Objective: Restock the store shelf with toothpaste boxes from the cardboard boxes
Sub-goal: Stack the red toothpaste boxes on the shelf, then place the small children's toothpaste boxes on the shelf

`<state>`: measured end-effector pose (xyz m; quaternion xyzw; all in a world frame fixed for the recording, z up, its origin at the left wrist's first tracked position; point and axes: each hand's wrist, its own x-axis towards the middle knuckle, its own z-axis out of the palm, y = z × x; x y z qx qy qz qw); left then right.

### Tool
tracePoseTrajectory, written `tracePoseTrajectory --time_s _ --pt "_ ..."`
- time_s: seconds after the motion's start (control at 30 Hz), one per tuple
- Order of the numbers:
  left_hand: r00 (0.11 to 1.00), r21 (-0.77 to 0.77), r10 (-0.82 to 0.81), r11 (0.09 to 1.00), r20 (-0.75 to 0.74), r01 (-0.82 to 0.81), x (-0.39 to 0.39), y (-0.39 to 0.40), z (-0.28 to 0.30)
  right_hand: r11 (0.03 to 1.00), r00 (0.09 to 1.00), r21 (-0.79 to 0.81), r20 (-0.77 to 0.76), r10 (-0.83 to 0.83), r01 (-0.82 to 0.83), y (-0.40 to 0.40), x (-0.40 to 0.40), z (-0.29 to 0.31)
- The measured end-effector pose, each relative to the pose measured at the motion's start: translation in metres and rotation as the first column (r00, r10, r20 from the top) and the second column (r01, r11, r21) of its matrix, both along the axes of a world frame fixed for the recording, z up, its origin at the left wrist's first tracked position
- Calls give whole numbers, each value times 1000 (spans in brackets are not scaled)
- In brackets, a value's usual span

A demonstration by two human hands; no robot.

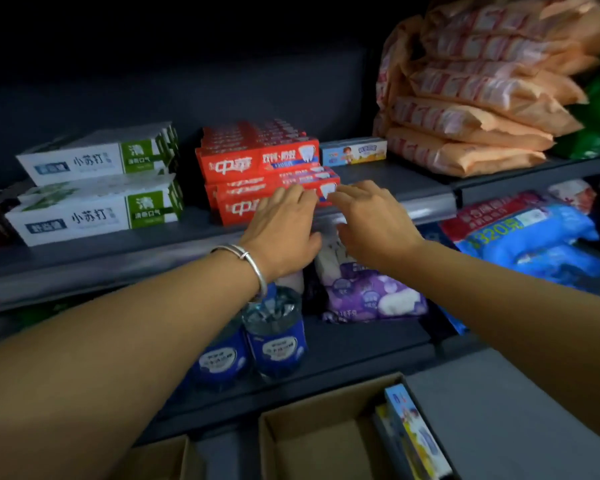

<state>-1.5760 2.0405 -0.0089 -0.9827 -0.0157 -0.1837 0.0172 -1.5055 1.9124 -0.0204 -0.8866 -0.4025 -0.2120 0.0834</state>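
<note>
**At the toothpaste shelf, red stack gets squared up**

Along the middle shelf [426, 197], both my hands reach the red toothpaste boxes [257, 161]. My left hand [281, 233] lies with straight fingers against the lower front box; my right hand [371, 220], fingers loose, touches its end and grips nothing. The step looks like aligning what is placed. Next I would judge a reach down to the cardboard box [326, 441], where a blue-and-yellow carton [413, 427] stands.

Red toothpaste boxes [257, 161] lie stacked flat on the dark shelf [426, 188].
</note>
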Motion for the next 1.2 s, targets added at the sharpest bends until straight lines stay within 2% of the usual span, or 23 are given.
tracePoseTrajectory --time_s 0.27,0.33,0.43,0.67,0.9,1.2 --pt "988 -64 -46 997 -144 37 -31 -49 -83 989 994 -145 -95 -48 34 -61 -37 -87" --pt "981 -61 -51 997 -188 41 -36 -58 -109 989 992 -133 -106 -75 60 -74 -41 -110" --pt "960 -86 -71 995 -269 50 -39 -69 -147 962 967 -252 -201 -156 102 -89 -47 -149" --pt "912 -140 -94 989 -400 41 -26 -84 -221 913 900 -383 -337 -278 139 -104 -45 -225" --pt "880 -187 -119 982 -459 35 -5 -93 -280 889 820 -415 -430 -377 191 -108 -36 -282" --pt "851 -218 -154 975 -502 49 7 -101 -326 848 732 -461 -478 -486 262 -108 -36 -322"
